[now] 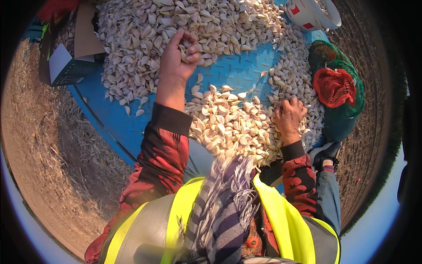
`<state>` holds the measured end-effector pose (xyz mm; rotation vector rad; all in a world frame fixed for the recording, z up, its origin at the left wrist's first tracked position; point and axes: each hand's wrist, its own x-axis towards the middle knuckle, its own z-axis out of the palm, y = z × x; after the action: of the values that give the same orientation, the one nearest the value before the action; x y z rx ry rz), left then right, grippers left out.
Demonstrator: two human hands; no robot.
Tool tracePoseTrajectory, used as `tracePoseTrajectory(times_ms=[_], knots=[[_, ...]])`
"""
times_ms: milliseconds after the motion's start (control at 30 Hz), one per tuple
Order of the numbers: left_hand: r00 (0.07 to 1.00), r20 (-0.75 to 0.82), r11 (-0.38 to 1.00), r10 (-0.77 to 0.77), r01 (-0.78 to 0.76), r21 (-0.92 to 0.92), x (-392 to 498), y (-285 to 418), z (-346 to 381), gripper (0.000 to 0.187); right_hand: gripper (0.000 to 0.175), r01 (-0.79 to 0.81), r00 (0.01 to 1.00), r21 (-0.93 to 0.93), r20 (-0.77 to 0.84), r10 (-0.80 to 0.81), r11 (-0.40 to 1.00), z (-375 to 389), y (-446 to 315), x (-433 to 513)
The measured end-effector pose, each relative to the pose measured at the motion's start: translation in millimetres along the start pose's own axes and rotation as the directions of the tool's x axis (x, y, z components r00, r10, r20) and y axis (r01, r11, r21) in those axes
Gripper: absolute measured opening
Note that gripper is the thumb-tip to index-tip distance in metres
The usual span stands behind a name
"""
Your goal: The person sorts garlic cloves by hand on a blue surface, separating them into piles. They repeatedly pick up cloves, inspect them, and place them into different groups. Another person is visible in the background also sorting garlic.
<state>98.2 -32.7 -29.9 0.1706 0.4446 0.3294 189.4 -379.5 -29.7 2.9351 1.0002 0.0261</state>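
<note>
My left hand (179, 54) is raised over the large heap of garlic cloves (138, 46), palm partly turned up. Its fingers curl around pale garlic cloves (184, 55). Knuckles up, my right hand (290, 115) touches the loose cloves between a near pile of garlic cloves (230, 122) and a band of cloves (291, 69) along the right side. Its fingertips are hidden, so whether it grips a clove cannot be told. The near pile lies close against my body. Under everything is a blue textured metal surface (240, 69).
At the upper left stands an open cardboard box (89, 36). A white bucket (306, 15) with cloves inside tilts at the upper right. Below it sit a green mesh bag (357, 85) and red netting (334, 87). Straw-strewn ground (79, 142) lies past the surface's left edge.
</note>
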Motion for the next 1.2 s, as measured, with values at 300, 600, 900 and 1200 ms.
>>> tracePoseTrajectory(times_ms=[300, 600, 900, 1200], knots=[[0.999, 0.040, 1.000, -0.014, 0.015, -0.024, -2, -1, 2, 0.019, 0.028, 0.202, 0.968, 0.317, -0.210, -0.139, 0.927, -30, -29, 47], [1.000, 0.013, 0.999, 0.022, -0.022, 0.049, -1, -5, 1, 0.019, 0.035, 0.404, 0.915, 0.354, -0.176, -0.364, 0.844, 24, -157, 151], [1.000, -0.007, 0.998, -0.018, 0.019, 0.063, 1, -12, 4, 0.018, 0.049, 0.422, 0.906, 0.319, -0.112, -0.409, 0.848, 45, -91, 90], [0.999, -0.011, 0.994, -0.047, 0.048, 0.096, 3, -22, 2, 0.019, 0.034, 0.274, 0.941, 0.520, 0.030, -0.338, 0.809, 13, -32, 32]])
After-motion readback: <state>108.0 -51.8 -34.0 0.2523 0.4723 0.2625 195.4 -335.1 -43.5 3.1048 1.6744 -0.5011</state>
